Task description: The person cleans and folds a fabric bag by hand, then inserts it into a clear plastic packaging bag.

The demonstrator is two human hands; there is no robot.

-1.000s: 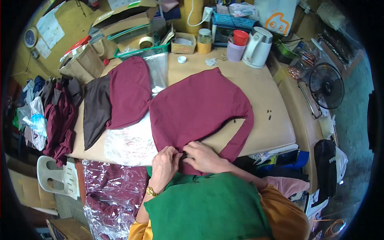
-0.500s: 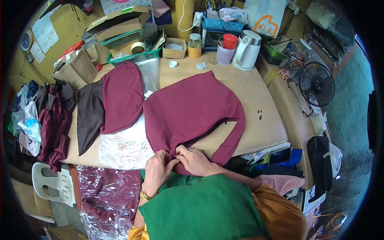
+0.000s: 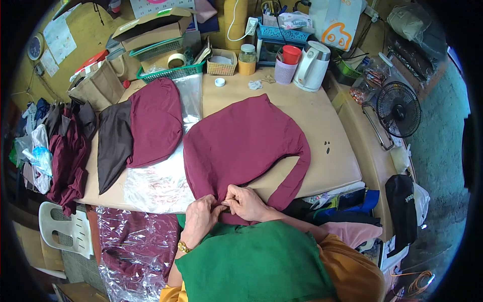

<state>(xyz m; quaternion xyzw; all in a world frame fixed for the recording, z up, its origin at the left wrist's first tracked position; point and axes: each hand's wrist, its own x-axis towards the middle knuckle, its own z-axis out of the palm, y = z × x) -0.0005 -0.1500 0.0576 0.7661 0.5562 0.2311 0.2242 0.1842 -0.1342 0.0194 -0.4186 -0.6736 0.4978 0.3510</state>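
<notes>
A maroon cloth piece (image 3: 241,141) lies spread on the tan table, with a narrow strap-like part curving down at its right. At its near edge my left hand (image 3: 202,215) pinches the fabric, fingers closed. My right hand (image 3: 245,203) is closed on the same edge, its fingertips touching those of the left. What exactly lies between the fingertips is too small to tell. Left of this piece are a folded maroon cloth (image 3: 156,123) and a dark brown cloth (image 3: 114,146), partly over clear plastic sheets (image 3: 163,183).
Along the back of the table (image 3: 332,126) stand a green basket (image 3: 173,72), a jar (image 3: 247,59), a cup (image 3: 285,70) and a white kettle (image 3: 312,68). A fan (image 3: 398,109) is at right, a white chair (image 3: 65,229) at left. Plastic-wrapped maroon cloth (image 3: 138,246) hangs below the near edge.
The view has shifted, moving the scene leftward and slightly down. Both hands stay at the near edge of the maroon piece, with the right fingers more tightly curled. The opening inside its curve looks narrower.
</notes>
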